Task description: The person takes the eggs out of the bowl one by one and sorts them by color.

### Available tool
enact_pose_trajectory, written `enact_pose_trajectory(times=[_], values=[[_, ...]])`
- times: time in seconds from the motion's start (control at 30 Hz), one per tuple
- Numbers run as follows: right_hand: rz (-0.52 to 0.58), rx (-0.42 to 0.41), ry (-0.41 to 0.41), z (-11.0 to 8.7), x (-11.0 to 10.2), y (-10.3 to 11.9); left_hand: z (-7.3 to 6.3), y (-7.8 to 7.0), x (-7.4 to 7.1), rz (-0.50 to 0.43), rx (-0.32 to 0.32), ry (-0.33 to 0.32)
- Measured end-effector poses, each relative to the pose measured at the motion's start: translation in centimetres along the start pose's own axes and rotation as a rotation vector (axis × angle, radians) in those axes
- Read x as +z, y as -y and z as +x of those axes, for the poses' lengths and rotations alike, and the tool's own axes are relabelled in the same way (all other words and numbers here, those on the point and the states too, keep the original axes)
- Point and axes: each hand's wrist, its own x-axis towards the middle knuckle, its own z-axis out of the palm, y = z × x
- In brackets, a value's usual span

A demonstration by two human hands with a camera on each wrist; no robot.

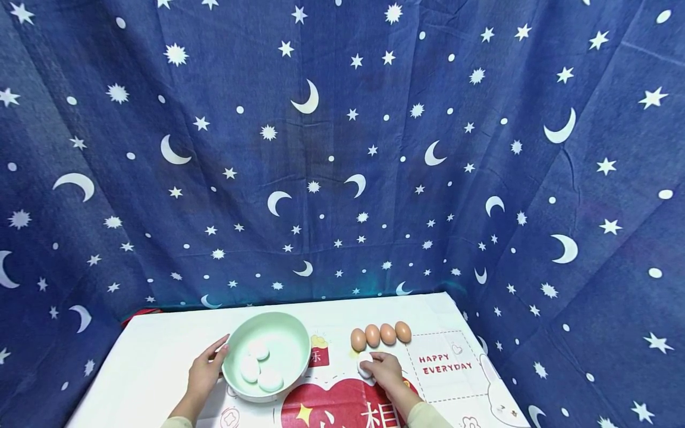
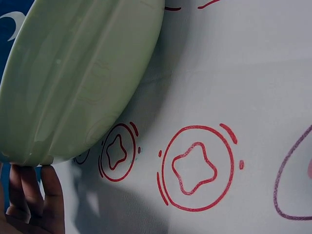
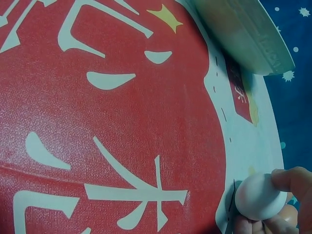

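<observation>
Fingers [image 3: 280, 225] pinch one white egg [image 3: 258, 199]; bowl [image 1: 291, 339] holds three [image 1: 270, 380]; four brown eggs [image 1: 373, 336].

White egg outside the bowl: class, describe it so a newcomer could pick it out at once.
On the white table, right of the green bowl, find the row of four brown eggs. Nearer the viewer, the right hand holds the egg. Its white shell separates it from them; the three other white eggs lie in the bowl.
</observation>
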Motion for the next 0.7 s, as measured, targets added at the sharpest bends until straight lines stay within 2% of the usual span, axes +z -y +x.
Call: enact_pose_trajectory(times=[0.2,0.7], values=[[-0.002,0.025,-0.008,-0.05,0.22,-0.02,0.06,0.09,-0.05,-0.002,0.003,0.008],[-0.024,0.027,-0.02,-0.03,-0.13,0.46,0.04,0.16,-0.01,0.006,0.016,-0.005]])
